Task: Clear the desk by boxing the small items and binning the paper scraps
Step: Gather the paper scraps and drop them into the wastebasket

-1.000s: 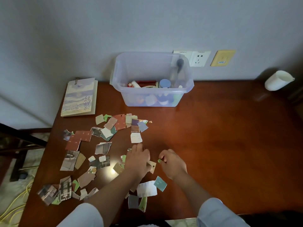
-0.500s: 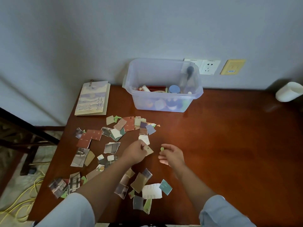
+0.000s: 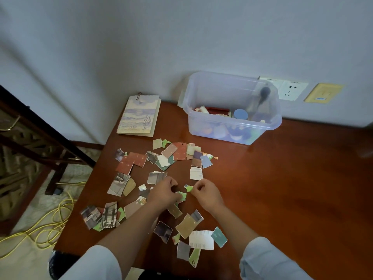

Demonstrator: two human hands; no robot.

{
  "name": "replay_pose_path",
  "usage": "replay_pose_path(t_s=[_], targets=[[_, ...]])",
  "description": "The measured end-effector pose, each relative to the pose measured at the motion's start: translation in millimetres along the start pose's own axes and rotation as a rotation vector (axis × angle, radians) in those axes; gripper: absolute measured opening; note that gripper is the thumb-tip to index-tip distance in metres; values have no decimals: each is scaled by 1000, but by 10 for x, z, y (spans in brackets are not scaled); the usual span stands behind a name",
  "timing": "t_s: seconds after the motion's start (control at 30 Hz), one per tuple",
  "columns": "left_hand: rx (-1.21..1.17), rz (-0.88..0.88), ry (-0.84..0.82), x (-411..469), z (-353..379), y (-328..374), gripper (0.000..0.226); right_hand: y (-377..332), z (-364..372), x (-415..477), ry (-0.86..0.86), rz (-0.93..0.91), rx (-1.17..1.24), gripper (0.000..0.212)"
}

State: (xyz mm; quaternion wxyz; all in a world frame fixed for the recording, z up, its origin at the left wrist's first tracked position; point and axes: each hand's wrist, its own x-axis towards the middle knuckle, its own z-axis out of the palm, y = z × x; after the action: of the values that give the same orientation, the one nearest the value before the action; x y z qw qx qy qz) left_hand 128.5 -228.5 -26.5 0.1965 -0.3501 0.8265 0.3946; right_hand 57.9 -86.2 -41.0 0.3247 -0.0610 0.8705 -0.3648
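Your right hand [image 3: 203,194] pinches a small green scrap [image 3: 188,187] between thumb and forefinger, low over the worktop [image 3: 282,188]. Your left hand [image 3: 164,191], just beside it, has its fingers curled round a second green scrap [image 3: 182,196]. Torn paper scraps [image 3: 179,151] lie scattered across the worktop's left half, around both hands. The clear plastic box [image 3: 222,91] stands at the back against the wall with small items [image 3: 240,114] inside, and a spiral notebook [image 3: 139,116] lies to its left.
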Motion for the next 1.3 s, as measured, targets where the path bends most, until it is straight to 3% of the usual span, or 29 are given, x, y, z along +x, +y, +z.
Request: replay_pose_path(t_s=[0.13,0.27,0.43,0.53,0.63,0.8,1.03,1.13,1.3], targets=[[217,101,70,11,63,-32,35,-32,70,20,13,-63,-255,21],[403,208,76,74,62,-23,34,-65,130,51,51,-95,-415,18],[429,220,28,124,25,-7,25,-84,145,100,15,-84,-449,12],[394,224,24,114,11,-7,19,-101,131,115,11,-97,-455,20],[213,159,4,114,-14,-28,20,-120,133,124,-12,-127,-455,29],[-157,38,55,145,-93,-19,16,-147,146,109,-30,-96,-462,27],[-672,-228,-58,109,-114,68,22,-181,131,96,-64,-98,-488,22],[-788,-309,-42,88,-117,84,16,-178,102,85,-87,-126,-503,9],[-873,-327,-97,96,-137,134,21,-104,65,93,-128,-112,-464,12]])
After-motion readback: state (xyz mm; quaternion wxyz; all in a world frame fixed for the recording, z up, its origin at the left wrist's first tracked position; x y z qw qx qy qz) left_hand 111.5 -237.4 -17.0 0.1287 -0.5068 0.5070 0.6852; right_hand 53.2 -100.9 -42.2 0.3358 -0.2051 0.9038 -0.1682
